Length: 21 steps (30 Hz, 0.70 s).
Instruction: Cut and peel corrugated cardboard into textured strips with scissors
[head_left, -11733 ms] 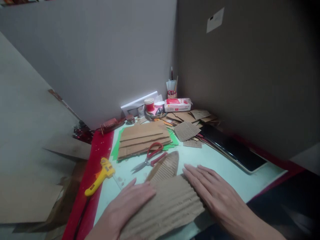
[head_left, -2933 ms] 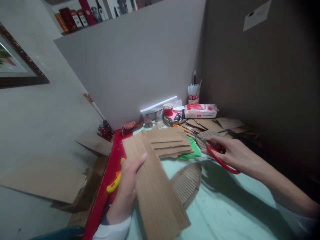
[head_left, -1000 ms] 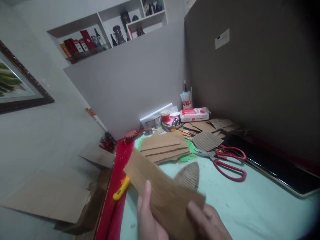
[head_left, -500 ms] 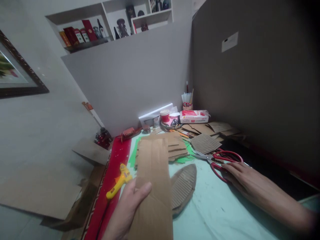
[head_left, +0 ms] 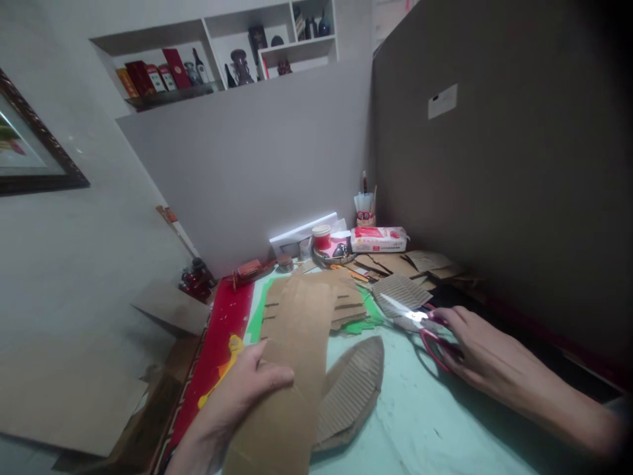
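My left hand [head_left: 247, 379] grips a long flat cardboard strip [head_left: 301, 330] by its left edge, thumb on top. To the right, my right hand [head_left: 469, 343] has its fingers around the red handles of a pair of scissors [head_left: 418, 318], whose silver blades point left over a ribbed cardboard square [head_left: 403, 293]. A leaf-shaped corrugated cardboard piece [head_left: 353, 396] lies on the pale green cloth, partly under the strip. Behind my left hand a yellow glue gun [head_left: 235, 344] is mostly hidden.
Slotted cardboard [head_left: 349, 303] rests on a green sheet [head_left: 254, 323]. Farther back are a red-and-white cup [head_left: 321, 237], a tissue pack [head_left: 379, 239], a pen holder [head_left: 366, 218] and cardboard scraps [head_left: 430, 260]. Grey panels stand behind and right.
My right hand has taken hold of the scissors and raised them slightly off the cloth. My left hand and the strip have shifted left, tilting the strip and covering more of the glue gun.
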Motion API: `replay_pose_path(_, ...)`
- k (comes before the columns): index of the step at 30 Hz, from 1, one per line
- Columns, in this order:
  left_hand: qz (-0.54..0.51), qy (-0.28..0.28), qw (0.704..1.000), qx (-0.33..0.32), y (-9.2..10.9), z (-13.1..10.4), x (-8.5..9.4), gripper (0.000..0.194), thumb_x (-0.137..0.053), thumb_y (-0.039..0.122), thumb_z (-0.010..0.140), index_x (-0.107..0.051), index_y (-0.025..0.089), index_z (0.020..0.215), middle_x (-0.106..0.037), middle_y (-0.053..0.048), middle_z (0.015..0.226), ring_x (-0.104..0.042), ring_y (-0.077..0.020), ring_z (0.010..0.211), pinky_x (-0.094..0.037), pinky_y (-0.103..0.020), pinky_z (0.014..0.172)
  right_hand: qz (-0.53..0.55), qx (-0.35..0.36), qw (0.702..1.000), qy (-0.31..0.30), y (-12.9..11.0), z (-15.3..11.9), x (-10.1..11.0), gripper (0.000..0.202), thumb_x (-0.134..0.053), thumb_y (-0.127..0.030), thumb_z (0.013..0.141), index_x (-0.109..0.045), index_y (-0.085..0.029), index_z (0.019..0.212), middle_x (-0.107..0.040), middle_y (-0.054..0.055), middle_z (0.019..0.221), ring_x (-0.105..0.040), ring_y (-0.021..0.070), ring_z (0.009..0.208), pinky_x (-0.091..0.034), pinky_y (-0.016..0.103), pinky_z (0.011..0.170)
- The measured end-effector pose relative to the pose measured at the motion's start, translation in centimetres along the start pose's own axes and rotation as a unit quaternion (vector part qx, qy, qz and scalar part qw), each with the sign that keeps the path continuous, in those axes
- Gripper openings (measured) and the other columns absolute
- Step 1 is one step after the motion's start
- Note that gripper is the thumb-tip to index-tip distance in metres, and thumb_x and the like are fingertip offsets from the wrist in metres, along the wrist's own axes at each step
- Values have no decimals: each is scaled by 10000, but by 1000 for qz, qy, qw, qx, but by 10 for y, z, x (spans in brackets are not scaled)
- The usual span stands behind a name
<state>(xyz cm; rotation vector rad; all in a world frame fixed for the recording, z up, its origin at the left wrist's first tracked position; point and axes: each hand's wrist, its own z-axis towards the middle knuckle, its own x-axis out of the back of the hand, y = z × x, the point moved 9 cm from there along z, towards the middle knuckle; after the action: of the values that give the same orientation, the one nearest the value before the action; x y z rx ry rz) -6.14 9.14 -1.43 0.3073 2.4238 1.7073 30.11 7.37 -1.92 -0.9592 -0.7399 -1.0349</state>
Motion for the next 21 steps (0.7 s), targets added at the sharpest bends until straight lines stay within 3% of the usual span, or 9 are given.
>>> replay_pose_path(3, 22, -2, 1000, -6, 7, 4, 3, 530, -899, 260, 647, -724, 142, 1133, -837, -69, 820, -772, -236, 688, -583, -300, 608, 91, -41, 994, -45, -3, -5, 13, 513, -506, -543, 950, -620, -200, 1314, -766, 191, 1173, -777, 323, 962, -655, 358, 749)
replay_pose_path(6, 38, -17, 999, -8, 11, 11, 0, 537, -917, 242, 626, -725, 165, 1121, -838, -32, 824, -775, -235, 735, -578, -292, 637, 246, -74, 955, -148, -21, -12, 7, 729, -665, -650, 830, -575, -282, 1453, -706, 143, 1370, -676, 400, 1244, -598, 446, 991)
replay_pose_path(8, 45, -29, 999, -6, 12, 14, -4, 583, -931, 258, 613, -715, 172, 1147, -845, -29, 853, -781, -248, 767, -580, -301, 656, 308, -72, 915, -251, -45, -18, -3, 703, -743, -642, 775, -640, -313, 1387, -745, 110, 1278, -684, 399, 1193, -578, 454, 1001)
replay_pose_path(10, 47, -39, 998, -2, 13, 17, -9, 656, -940, 309, 603, -694, 171, 1195, -854, -47, 908, -789, -270, 805, -594, -332, 688, 326, -61, 885, -328, -71, -20, -8, 568, -733, -601, 815, -673, -319, 1304, -774, 66, 1100, -717, 339, 1012, -596, 407, 892)
replay_pose_path(13, 49, -41, 998, 7, 13, 17, -13, 675, -945, 344, 597, -687, 173, 1196, -855, -47, 915, -795, -274, 822, -597, -337, 700, 337, -60, 872, -350, -97, -11, -4, 433, -710, -539, 837, -701, -294, 1194, -765, 40, 1049, -681, 317, 998, -562, 390, 896)
replay_pose_path(17, 65, -32, 997, 9, 11, 16, -15, 605, -955, 279, 594, -711, 171, 1136, -854, -36, 925, -789, -243, 862, -584, -302, 747, 335, -62, 866, -367, -116, 2, -5, 495, -711, -580, 806, -687, -293, 1209, -749, 54, 1135, -627, 361, 1125, -498, 450, 1011)
replay_pose_path(21, 48, -62, 997, 24, 3, 17, -18, 672, -965, 321, 597, -669, 180, 1184, -850, -61, 960, -794, -278, 914, -605, -357, 799, 331, -44, 866, -373, -127, 13, -12, 471, -705, -599, 803, -680, -285, 1154, -719, 52, 1129, -623, 347, 1098, -474, 427, 992)
